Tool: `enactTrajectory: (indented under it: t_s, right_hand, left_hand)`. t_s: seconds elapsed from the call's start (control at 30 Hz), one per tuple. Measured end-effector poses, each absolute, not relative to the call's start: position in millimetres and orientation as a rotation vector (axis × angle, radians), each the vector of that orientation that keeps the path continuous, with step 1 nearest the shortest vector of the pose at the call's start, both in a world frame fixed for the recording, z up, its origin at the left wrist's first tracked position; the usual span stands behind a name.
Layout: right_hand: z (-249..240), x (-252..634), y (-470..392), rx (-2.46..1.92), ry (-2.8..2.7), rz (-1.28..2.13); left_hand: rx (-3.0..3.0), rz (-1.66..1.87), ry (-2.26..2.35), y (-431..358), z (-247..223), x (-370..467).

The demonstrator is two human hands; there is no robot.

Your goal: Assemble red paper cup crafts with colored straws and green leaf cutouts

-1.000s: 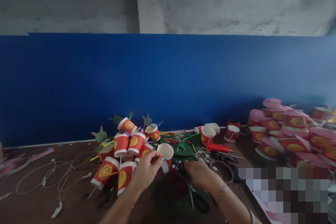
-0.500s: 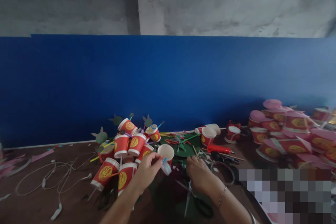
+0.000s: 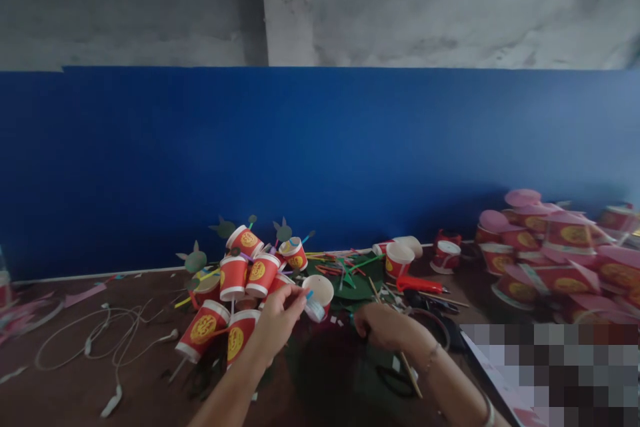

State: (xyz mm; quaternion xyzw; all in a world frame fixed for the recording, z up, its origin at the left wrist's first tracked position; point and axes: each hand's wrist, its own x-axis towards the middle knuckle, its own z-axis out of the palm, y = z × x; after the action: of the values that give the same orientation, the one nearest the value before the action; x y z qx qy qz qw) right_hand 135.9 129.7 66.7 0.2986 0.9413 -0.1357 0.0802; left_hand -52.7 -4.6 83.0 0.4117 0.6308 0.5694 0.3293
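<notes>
My left grip (image 3: pixel 279 315) pinches a small blue strip (image 3: pixel 309 294) between thumb and fingertips, a whitish translucent piece (image 3: pixel 315 311) just below it. Right behind stands an upright red cup (image 3: pixel 321 288), its pale inside showing, short of the worktop's (image 3: pixel 150 380) far edge. My right grip (image 3: pixel 387 328) curls downward; I cannot tell whether it has hold of anything. To the left, red cups (image 3: pixel 233 278) lie piled and tilted; nearer the far edge, another upright cup (image 3: pixel 399 261) stands beside a red-handled tool (image 3: pixel 423 285). Pink-topped cups (image 3: pixel 570 247) crowd the worktop's right end. A wooden stick (image 3: pixel 411 375) pokes from under my right wrist, and a white cord (image 3: pixel 88 347) tangles toward the left edge.
</notes>
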Motion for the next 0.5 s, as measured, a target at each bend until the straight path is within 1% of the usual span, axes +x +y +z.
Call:
enactTrajectory:
  t_s: [0.1,0.23,0.37,0.5]
  right_hand:
    - [77.5,139.6,137.2,0.766,2.849,-0.666]
    - [93.3,140.5,135.7,0.643,2.775,-1.322]
    - [103.9,144.3,125.4,0.57,2.481,-1.966]
    - [104.8,146.0,118.7,0.53,2.236,-2.26]
  left_hand:
    - [1.084,1.478,1.658,-3.9,83.0,-54.7]
    - [1.095,1.487,1.645,-3.1,82.7,-57.0]
    - [1.062,1.481,1.659,-3.2,83.6,-57.1]
    - [1.019,1.502,1.616,-4.0,84.7,-55.8]
